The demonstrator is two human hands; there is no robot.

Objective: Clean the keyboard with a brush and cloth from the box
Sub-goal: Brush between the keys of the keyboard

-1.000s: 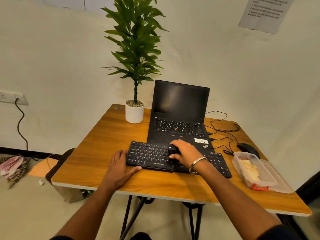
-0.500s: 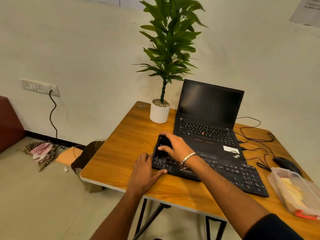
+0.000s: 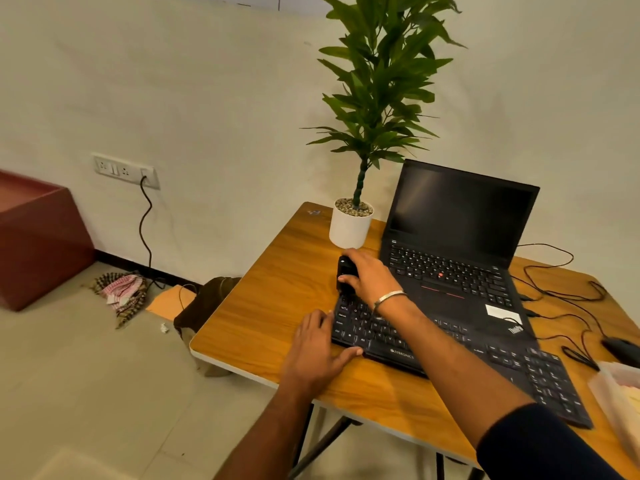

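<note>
our right hand is wrapped tight around the black brush at the far left end of the keyboard. our left hand lies flat with fingers spread, on the table, thumb touching the keyboard's near edge.

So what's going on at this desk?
A person is cleaning a black keyboard on a wooden table. The right hand grips a small black brush at the keyboard's far left end, near the white plant pot. The left hand lies flat on the table, touching the keyboard's near left corner. An open laptop sits just behind, and a clear plastic box sits at the table's right edge.
</note>
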